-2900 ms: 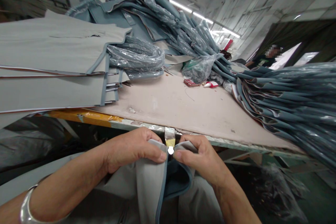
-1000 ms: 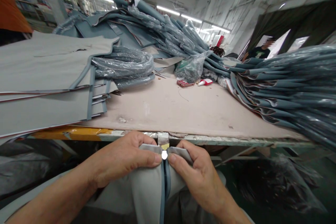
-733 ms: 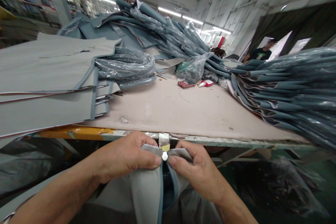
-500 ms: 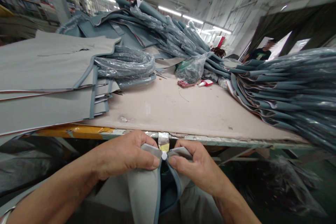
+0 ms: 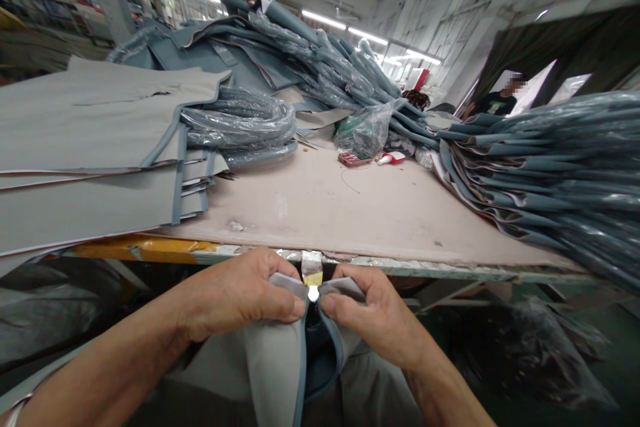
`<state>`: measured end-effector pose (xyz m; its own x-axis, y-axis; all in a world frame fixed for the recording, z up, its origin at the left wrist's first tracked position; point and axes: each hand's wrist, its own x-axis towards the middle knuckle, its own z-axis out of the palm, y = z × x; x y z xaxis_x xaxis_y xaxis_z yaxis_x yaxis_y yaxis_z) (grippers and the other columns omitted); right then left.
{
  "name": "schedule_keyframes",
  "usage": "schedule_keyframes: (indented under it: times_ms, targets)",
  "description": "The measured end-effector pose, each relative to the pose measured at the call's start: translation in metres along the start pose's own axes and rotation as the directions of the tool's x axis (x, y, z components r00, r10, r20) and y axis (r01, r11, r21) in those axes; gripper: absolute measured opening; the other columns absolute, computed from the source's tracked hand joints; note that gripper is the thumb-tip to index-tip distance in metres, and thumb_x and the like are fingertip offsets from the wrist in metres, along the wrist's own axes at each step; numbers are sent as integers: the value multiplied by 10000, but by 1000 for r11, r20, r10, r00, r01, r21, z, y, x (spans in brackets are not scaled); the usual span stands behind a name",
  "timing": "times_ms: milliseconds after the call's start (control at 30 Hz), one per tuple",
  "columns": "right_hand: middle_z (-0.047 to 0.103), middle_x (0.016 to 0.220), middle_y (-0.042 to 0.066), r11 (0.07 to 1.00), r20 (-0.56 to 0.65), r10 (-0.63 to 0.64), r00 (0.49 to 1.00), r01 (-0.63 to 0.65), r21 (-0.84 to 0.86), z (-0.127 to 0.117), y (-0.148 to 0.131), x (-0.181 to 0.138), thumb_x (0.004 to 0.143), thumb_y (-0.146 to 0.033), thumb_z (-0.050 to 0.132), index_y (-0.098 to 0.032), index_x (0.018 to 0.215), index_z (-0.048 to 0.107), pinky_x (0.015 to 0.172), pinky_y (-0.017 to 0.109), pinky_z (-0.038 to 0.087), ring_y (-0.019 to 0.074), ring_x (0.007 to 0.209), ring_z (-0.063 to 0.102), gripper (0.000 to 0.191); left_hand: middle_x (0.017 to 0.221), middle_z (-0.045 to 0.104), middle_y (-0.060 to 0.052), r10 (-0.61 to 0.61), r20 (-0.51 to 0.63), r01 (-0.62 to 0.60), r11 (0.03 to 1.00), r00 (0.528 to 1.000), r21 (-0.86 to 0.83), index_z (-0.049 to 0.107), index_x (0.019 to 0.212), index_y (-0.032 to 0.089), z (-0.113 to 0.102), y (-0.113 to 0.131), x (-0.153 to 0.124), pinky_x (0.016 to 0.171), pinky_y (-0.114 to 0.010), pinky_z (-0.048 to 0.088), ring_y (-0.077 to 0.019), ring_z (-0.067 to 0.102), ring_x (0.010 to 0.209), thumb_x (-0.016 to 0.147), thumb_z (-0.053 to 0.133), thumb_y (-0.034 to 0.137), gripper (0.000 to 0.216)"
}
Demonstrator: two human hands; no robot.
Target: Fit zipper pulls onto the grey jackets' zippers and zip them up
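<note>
My left hand point(image 5: 237, 297) pinches one edge of a grey fabric piece point(image 5: 274, 363) between thumb and fingers. On the other side of a narrow gap, my right hand point(image 5: 377, 313) grips the opposite edge of the same piece in the same way. Blue-grey binding runs down both edges, and the dark blue inside point(image 5: 320, 363) shows where they part. Between my thumbs, a small bright white tip point(image 5: 313, 293) stands below a metal fixture point(image 5: 313, 261) with a yellow patch on the table's front edge. The lower fabric hangs over my lap.
Grey panels with blue binding point(image 5: 100, 127) are stacked on the table point(image 5: 310, 213) at left. Plastic-wrapped blue-grey pieces point(image 5: 550, 167) lie at right and heap up behind. A red box point(image 5: 355, 159), a red-and-white bottle point(image 5: 391, 158) and a plastic bag point(image 5: 367, 130) lie farther back. A person point(image 5: 495, 103) is far right.
Both hands keep their grip at the table edge. The fabric edges and the view have shifted only very slightly.
</note>
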<state>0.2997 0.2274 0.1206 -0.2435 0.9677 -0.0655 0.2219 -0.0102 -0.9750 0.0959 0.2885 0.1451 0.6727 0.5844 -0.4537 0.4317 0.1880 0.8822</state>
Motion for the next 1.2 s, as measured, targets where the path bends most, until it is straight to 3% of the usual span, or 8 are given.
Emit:
schedule_keyframes:
  times_ms: [600,1200]
  targets:
    - [380,627,-48,1000,-141,4,990,-4,-5,11,3,-6,856,-432,594,-172,716,493,515,224,259,99,592,319,312,573,439,49,-11,-93,13,1000,996,19,583,670,159,4,5,-3,499,-229,218,-87,324,540,619,649,389,244]
    - [424,647,-40,999,-213,-42,976,47,20,20,4,-9,889,-441,581,-163,727,514,548,228,285,106,619,347,328,583,443,48,-5,-76,3,1000,997,-22,559,669,155,3,6,-1,517,-232,219,-85,322,552,617,671,402,276]
